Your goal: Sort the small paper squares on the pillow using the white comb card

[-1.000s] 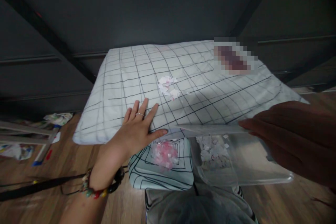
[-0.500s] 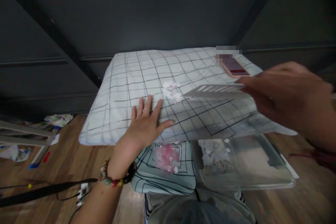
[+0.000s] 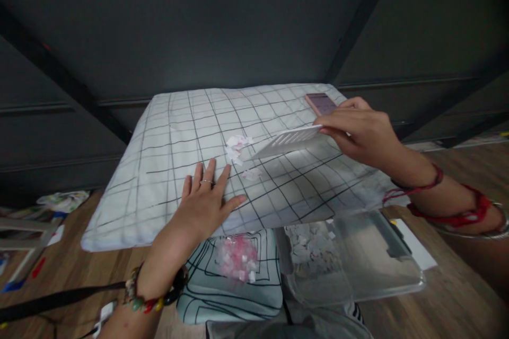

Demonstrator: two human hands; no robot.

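Note:
My left hand point(image 3: 204, 201) lies flat on a white cloth with dark grid lines point(image 3: 178, 127), fingers spread and nothing in it. My right hand point(image 3: 358, 130) pinches one end of a thin, flat white piece with a row of slots point(image 3: 292, 140). That piece is tilted, its far edge low by a small heap of white and pinkish paper scraps point(image 3: 237, 145). Closer to my left thumb lies a smaller group of scraps point(image 3: 252, 174). Just behind my right fingers a pink-edged phone point(image 3: 319, 103) rests on the cloth.
Below the cloth's front edge, a clear plastic box point(image 3: 382, 270) holds many paper scraps. Beside it, a pink and clear bundle point(image 3: 238, 257) sits on a pale blue lined cushion point(image 3: 222, 302). A dark panel wall point(image 3: 199, 26) stands behind. Cables and a white rack point(image 3: 35, 243) are at left.
The view has shifted, so most things sit further left and lower. The slotted white piece has moved off part of the scraps, which now show as a separate group nearer me.

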